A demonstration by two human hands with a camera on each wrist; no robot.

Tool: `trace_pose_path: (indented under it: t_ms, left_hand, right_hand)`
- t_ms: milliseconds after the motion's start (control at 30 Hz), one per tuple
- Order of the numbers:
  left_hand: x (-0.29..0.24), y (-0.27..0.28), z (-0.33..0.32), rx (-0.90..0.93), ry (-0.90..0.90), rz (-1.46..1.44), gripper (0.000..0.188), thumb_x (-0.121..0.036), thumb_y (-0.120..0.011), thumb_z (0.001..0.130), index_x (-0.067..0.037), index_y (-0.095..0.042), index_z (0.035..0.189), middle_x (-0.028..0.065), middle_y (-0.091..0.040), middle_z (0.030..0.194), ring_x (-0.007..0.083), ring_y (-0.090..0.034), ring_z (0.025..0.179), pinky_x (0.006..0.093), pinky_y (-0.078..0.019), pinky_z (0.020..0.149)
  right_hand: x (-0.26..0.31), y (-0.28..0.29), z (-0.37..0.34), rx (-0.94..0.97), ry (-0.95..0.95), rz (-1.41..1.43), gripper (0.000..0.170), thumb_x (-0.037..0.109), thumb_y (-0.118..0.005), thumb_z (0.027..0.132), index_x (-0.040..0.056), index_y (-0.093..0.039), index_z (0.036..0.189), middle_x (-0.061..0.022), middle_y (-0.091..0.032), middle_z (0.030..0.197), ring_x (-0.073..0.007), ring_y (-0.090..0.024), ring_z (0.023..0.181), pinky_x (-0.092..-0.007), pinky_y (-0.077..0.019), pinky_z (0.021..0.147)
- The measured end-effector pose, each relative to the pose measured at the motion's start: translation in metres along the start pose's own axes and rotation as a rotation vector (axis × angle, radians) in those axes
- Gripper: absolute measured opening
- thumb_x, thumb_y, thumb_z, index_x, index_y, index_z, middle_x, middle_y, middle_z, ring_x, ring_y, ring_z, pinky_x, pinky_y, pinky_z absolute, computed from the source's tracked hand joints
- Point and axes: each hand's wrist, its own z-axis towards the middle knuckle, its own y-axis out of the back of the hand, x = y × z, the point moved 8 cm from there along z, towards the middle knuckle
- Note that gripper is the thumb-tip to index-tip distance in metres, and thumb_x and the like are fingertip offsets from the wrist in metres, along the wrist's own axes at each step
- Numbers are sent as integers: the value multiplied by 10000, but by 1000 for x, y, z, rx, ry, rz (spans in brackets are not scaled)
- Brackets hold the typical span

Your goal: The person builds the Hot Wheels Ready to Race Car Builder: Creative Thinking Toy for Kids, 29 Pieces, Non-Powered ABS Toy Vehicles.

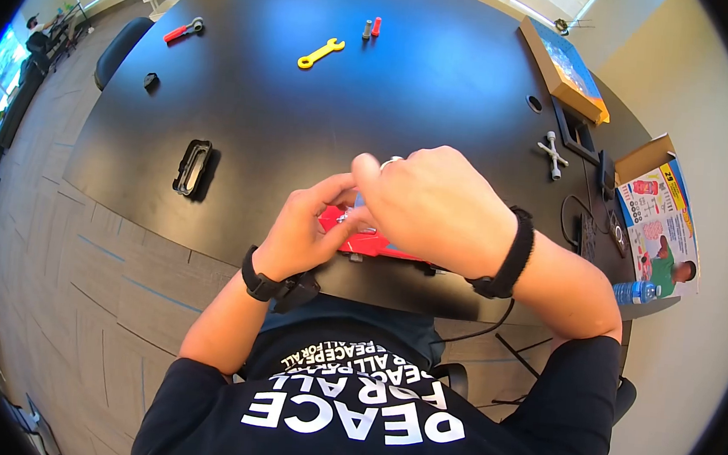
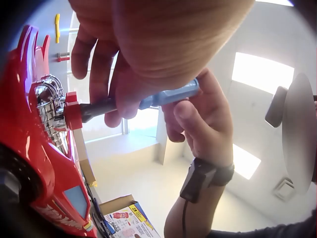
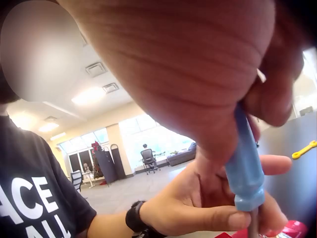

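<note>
A blue-handled toy screwdriver (image 3: 245,171) stands over a red toy car (image 2: 29,106) at the table's near edge. My right hand (image 1: 447,208) grips its handle from above. With thumb and fingers, my left hand (image 1: 296,226) pinches the dark shaft lower down. In the left wrist view the tip meets a red piece (image 2: 73,110) on the car's chrome engine (image 2: 48,106). Both hands cover most of the car in the head view.
On the black table (image 1: 246,90) lie a yellow wrench (image 1: 320,54), a red-handled ratchet (image 1: 184,30), a red bolt (image 1: 377,27), a black tray (image 1: 192,168) and a grey cross wrench (image 1: 551,155). An open box (image 1: 663,225) and a water bottle (image 1: 635,292) stand at right.
</note>
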Motion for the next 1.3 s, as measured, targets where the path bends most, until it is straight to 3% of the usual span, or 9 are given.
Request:
trace_pose_path:
  t_ms: [67,233,400,467,767,867,1033,1200,1300]
  left_hand:
    - [-2,-4,-1,12,-1,-8,511,14,-840,899,7,-677,1384,151,-806,1059,236,-794,1012,356,-591,904]
    - [1,-3,-5,41,-38,143,470,21,-823,918,2,-697,1370,159,-829,1077,257,-809,1006,369,-611,921]
    - [2,-8,-5,17,4,49,435,31,-808,921,-12,-719,1344,174,-829,1093,298,-812,1001,377,-614,914]
    - [4,-7,-6,11,30,28,418,33,-802,923,-14,-726,1331,178,-827,1093,310,-809,997,378,-613,905]
    - [0,-8,-9,8,75,139,326,43,-795,897,-1,-732,1214,169,-812,1034,347,-787,905,391,-603,838]
    - [-3,-6,-8,0,38,88,279,-14,-850,893,-6,-734,1147,138,-806,1035,248,-771,940,342,-584,893]
    - [-29,7,-5,44,-166,333,712,-67,-960,733,-57,-710,1399,142,-723,1438,378,-654,1325,478,-517,1112]
    - [-9,20,-11,141,-155,441,847,-163,-1005,701,-51,-666,1469,140,-682,1526,378,-617,1380,479,-510,1150]
    - [5,21,-13,169,-90,374,787,-146,-983,739,-39,-678,1456,150,-681,1525,385,-619,1383,479,-506,1164]
  right_hand:
    - [-9,-13,-4,201,-144,-7,371,375,-760,1003,33,-621,1044,-116,-711,824,-325,-761,782,-437,-589,665]
    - [7,-2,-11,-217,177,-67,331,340,-768,969,29,-677,902,-129,-745,759,-308,-780,709,-409,-609,641]
    - [-9,-8,-9,25,-79,-57,246,257,-767,926,37,-659,915,-119,-739,753,-300,-775,692,-415,-603,629]
    - [5,10,-15,-441,193,-47,277,277,-784,908,33,-661,865,-121,-732,730,-309,-766,666,-414,-598,617]
    - [-2,-10,-3,-181,98,36,330,325,-803,924,12,-701,913,-139,-741,776,-331,-776,738,-426,-609,643]
    - [3,-17,-9,-130,186,18,295,315,-797,930,27,-744,962,-123,-763,855,-318,-787,797,-430,-617,660]
    - [3,14,-30,-170,161,-128,113,201,-781,911,97,-784,955,-29,-765,971,-240,-713,1003,-398,-561,787]
    - [-50,35,-87,-547,-18,40,127,181,-753,996,76,-704,1049,-6,-780,1004,-151,-678,960,-361,-506,833]
    - [-125,-39,-149,-746,-610,832,175,210,-664,1141,49,-620,1195,-29,-797,988,-87,-614,822,-285,-489,759]
